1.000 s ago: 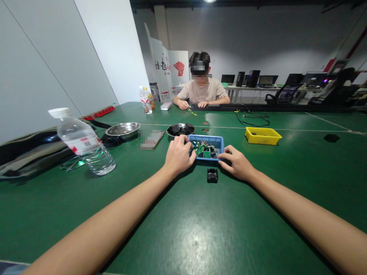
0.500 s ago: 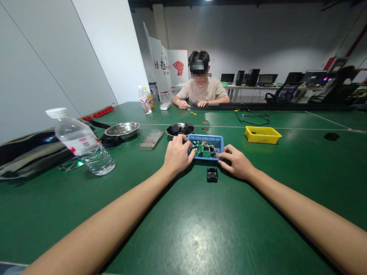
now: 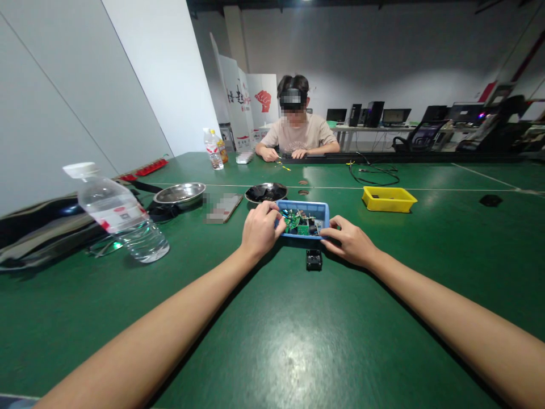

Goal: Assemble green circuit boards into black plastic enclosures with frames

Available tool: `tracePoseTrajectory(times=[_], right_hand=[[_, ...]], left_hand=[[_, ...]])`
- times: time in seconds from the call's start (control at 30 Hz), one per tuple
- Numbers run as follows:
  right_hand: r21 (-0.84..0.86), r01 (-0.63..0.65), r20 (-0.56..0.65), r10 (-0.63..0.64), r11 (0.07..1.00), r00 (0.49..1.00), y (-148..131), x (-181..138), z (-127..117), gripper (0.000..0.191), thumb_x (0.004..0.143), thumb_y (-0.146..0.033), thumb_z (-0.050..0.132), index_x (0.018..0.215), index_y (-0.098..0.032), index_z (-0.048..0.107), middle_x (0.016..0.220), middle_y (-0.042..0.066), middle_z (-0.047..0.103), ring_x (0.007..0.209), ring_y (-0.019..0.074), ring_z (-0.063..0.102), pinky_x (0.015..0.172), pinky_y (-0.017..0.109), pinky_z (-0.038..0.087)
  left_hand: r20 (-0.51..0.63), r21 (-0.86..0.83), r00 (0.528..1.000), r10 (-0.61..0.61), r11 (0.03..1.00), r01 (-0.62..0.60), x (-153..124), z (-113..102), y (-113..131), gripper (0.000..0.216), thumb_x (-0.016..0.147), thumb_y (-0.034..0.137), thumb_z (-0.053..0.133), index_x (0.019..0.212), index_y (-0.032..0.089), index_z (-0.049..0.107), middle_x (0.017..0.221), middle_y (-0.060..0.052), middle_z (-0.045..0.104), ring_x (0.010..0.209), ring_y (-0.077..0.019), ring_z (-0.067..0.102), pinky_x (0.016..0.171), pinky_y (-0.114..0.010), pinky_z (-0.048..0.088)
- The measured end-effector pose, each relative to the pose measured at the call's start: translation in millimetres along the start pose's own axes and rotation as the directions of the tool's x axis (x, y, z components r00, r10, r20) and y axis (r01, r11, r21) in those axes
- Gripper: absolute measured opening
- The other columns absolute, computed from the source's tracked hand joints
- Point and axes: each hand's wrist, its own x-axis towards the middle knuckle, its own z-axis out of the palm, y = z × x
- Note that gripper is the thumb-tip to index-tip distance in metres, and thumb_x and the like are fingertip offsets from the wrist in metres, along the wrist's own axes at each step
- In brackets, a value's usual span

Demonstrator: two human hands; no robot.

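Note:
A small blue plastic box (image 3: pixel 326 213) sits on the green table, filled with several green circuit boards (image 3: pixel 301 227) and small parts. My left hand (image 3: pixel 259 228) grips its left end, fingers over the rim and thumb on the inner side. At the right end, my right hand (image 3: pixel 349 241) holds the near corner between thumb and fingers. Just in front of the box lies a black square plastic housing (image 3: pixel 314 260), touched by neither hand. Behind my left hand is a metal dish (image 3: pixel 252 200) with black pieces in it.
A yellow box (image 3: pixel 394 204) stands to the right, with a black part (image 3: pixel 491 200) farther along. On the left are a water bottle (image 3: pixel 123 216), a steel bowl (image 3: pixel 183 195) and a phone-like slab (image 3: pixel 227 208). Across the table sits a person (image 3: pixel 298 133), near a black cable (image 3: pixel 374 176).
The blue box and both hands on it have shifted very slightly left. The view has also moved a little; my grip looks the same.

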Motion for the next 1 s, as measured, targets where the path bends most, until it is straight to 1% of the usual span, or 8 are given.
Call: tracePoseTrajectory(times=[0.13,0.23,0.33,0.57,0.7,0.8,0.87,1.0], right_hand=[[0.008,-0.010,0.005,0.010,1.000,1.000,0.0,-0.2,0.0,0.023,0.094,-0.033,0.056,0.103,-0.020,0.072,0.091,0.008,0.055,0.079,0.0184,0.056,0.068,0.029,0.050],[0.009,-0.004,0.009,0.004,1.000,1.000,-0.3,-0.4,-0.1,0.025,0.094,-0.033,0.055,0.104,-0.019,0.072,0.091,0.009,0.055,0.079,0.0185,0.056,0.068,0.029,0.050],[0.015,-0.010,0.014,0.009,1.000,1.000,-0.2,-0.8,0.2,0.025,0.095,-0.034,0.054,0.105,-0.020,0.072,0.091,0.008,0.055,0.080,0.0185,0.056,0.069,0.029,0.050],[0.022,-0.020,0.030,0.019,1.000,0.999,0.1,-1.0,0.1,0.025,0.096,-0.035,0.054,0.106,-0.021,0.072,0.092,0.008,0.055,0.081,0.0184,0.056,0.070,0.029,0.051],[0.024,-0.028,0.038,0.027,0.999,0.999,-0.8,-0.3,-0.9,0.025,0.096,-0.034,0.053,0.107,-0.020,0.071,0.093,0.009,0.056,0.081,0.0192,0.057,0.070,0.030,0.052],[0.029,-0.042,0.043,0.041,0.999,0.998,-0.8,-0.4,-0.9,0.025,0.096,-0.034,0.052,0.109,-0.021,0.070,0.096,0.009,0.058,0.082,0.0198,0.058,0.071,0.031,0.052],[0.027,-0.050,0.047,0.049,0.998,0.998,-0.6,-0.7,-0.7,0.025,0.096,-0.034,0.052,0.109,-0.021,0.069,0.096,0.009,0.058,0.083,0.0200,0.059,0.071,0.031,0.053],[0.031,-0.061,0.060,0.059,0.998,0.996,-0.6,-1.1,-0.7,0.027,0.098,-0.035,0.050,0.110,-0.021,0.069,0.098,0.009,0.059,0.084,0.0201,0.060,0.073,0.032,0.053]], left_hand=[[-0.031,-0.012,0.999,0.027,1.000,-0.028,0.5,1.3,-1.0,0.015,0.088,0.019,0.057,0.075,0.017,0.064,0.096,-0.007,0.073,0.087,-0.0216,0.066,0.071,-0.035,0.046],[-0.049,-0.017,0.999,0.016,1.000,-0.016,0.3,2.3,-2.2,0.014,0.088,0.019,0.057,0.076,0.018,0.065,0.085,-0.005,0.074,0.075,-0.0195,0.066,0.070,-0.034,0.045],[-0.044,-0.014,0.999,-0.031,0.999,0.031,-0.6,3.5,-4.2,0.015,0.088,0.022,0.057,0.077,0.018,0.066,0.075,-0.004,0.073,0.063,-0.0173,0.062,0.068,-0.034,0.045],[0.006,0.059,1.000,-0.028,0.998,0.028,-0.3,2.0,-2.3,0.018,0.090,0.026,0.055,0.077,0.018,0.064,0.065,-0.003,0.066,0.059,-0.0167,0.058,0.065,-0.032,0.042],[0.056,0.003,0.998,-0.013,1.000,0.013,0.1,0.8,-0.2,0.014,0.090,0.025,0.056,0.079,0.018,0.061,0.068,-0.002,0.065,0.063,-0.0171,0.058,0.066,-0.031,0.042],[0.068,-0.068,0.998,0.004,0.998,0.001,-0.6,1.3,0.0,0.008,0.090,0.024,0.056,0.086,0.018,0.061,0.075,-0.003,0.067,0.067,-0.0175,0.059,0.068,-0.031,0.043],[0.060,-0.108,0.998,0.024,0.994,-0.017,-1.5,2.0,-0.1,0.008,0.090,0.023,0.056,0.093,0.018,0.061,0.080,-0.003,0.069,0.070,-0.0176,0.061,0.070,-0.031,0.044],[0.011,-0.177,0.997,0.070,0.982,-0.067,-3.1,3.3,-0.2,0.014,0.093,0.023,0.054,0.103,0.018,0.061,0.090,-0.005,0.072,0.080,-0.0191,0.064,0.075,-0.032,0.047]])
